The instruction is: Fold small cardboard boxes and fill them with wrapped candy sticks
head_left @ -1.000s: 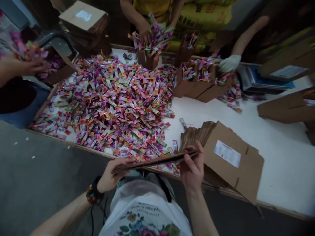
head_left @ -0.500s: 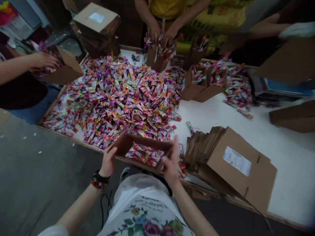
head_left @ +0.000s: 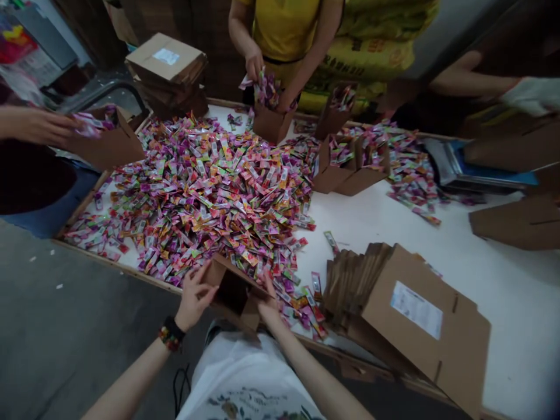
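Note:
Between my hands, at the near edge of the table, is a brown cardboard box [head_left: 238,269] with its opening facing up toward me. Its inside looks dark. My left hand [head_left: 195,296] grips the box's left side, thumb on the near rim and fingers behind. My right hand [head_left: 266,300] is at the right end, its fingers partly hidden by the box wall and a flap. Just beyond the box spreads a big heap of small, colourful wrapped packets [head_left: 210,192], pink, purple and orange.
Right of my hands leans a stack of flattened cartons [head_left: 394,309] with a white label. Filled boxes [head_left: 336,169] stand mid-table. Three co-workers handle boxes: a person in yellow [head_left: 286,35] opposite, an arm [head_left: 35,125] at left, a gloved hand [head_left: 531,96] at right. Another carton stack [head_left: 168,64] stands behind.
The box in my hands has turned and its opening now shows a dark inside instead of packets through it. My right hand has moved left. The opposite co-worker's hands have moved apart.

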{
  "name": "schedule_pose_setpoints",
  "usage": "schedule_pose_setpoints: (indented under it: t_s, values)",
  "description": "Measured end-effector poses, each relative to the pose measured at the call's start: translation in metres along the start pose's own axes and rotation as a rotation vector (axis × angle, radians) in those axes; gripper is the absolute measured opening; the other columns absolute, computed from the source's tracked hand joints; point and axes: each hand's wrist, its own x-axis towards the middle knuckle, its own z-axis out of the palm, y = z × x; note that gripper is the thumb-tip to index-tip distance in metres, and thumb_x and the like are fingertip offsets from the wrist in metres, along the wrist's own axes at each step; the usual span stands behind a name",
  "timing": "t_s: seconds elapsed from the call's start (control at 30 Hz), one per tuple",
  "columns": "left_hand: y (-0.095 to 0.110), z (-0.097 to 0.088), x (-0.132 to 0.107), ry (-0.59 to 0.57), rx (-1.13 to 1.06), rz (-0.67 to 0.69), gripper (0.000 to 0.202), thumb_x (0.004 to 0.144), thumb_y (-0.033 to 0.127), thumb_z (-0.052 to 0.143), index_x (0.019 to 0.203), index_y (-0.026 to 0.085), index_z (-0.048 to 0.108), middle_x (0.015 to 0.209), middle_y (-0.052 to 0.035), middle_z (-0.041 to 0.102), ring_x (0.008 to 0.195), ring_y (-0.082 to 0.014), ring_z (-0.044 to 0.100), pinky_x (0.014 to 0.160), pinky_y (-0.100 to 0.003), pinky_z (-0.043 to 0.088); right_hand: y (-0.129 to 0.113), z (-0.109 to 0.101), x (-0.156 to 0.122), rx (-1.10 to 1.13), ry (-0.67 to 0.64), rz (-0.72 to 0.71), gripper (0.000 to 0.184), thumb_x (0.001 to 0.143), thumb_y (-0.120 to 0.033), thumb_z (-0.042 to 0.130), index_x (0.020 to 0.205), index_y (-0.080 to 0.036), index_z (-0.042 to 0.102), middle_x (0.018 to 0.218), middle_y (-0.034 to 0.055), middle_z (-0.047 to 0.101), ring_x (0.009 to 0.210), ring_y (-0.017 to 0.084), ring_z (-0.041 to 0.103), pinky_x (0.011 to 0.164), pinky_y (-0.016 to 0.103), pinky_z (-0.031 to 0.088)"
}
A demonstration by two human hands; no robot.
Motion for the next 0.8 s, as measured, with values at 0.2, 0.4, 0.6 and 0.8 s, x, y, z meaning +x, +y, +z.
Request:
schedule_pose_setpoints:
  t_s: [0.2,0.4,0.6,0.8]
  values:
    - [-0.007,0.029,0.026,0.247,0.112,-0.203,0.03,0.09,0.042,0.051,0.087,0.015,0.064,0.131,-0.0177,0.046,0.124,-0.0328,0.044,0.105,-0.055,0.038,-0.074,-0.036,0.006,-0.517,-0.636,-0.187,0.115,0.074,-0.067,0.065,0.157,-0.018,0.003,0.161,0.0155,0.01,0.148,0.036,0.009,0.117,0.06,0.009]
    - [0.003,0.03,0.01,0.352,-0.056,-0.314,0.059,0.099,0.044,0.025,0.15,0.015,0.02,0.156,-0.0208,0.019,0.148,-0.0282,0.014,0.119,-0.055,0.013,-0.061,-0.009,-0.004,-0.937,-0.729,-0.484,0.122,0.068,-0.078,0.063,0.156,-0.015,0.007,0.16,0.0114,0.011,0.149,0.035,0.0,0.115,0.062,-0.013]
    - [0.005,0.046,0.031,-0.359,0.412,0.344,0.102,0.077,0.077,0.045,0.151,0.007,0.028,0.155,-0.0278,0.029,0.147,-0.0418,0.015,0.111,-0.065,-0.013,-0.043,-0.001,0.016,-1.046,-0.767,-0.484,0.109,0.071,-0.077,0.06,0.151,-0.009,0.031,0.156,0.0159,0.026,0.149,0.035,-0.001,0.116,0.061,-0.012]
    - [-0.004,0.037,0.043,-0.46,0.515,0.421,0.119,0.069,0.086,0.04,0.152,0.003,0.02,0.156,-0.0316,0.018,0.148,-0.044,0.007,0.109,-0.068,-0.012,-0.043,-0.014,0.027,-0.654,-0.737,-0.458,0.086,0.076,-0.066,0.061,0.143,-0.014,0.047,0.148,0.0154,0.044,0.146,0.033,0.022,0.12,0.053,0.011]
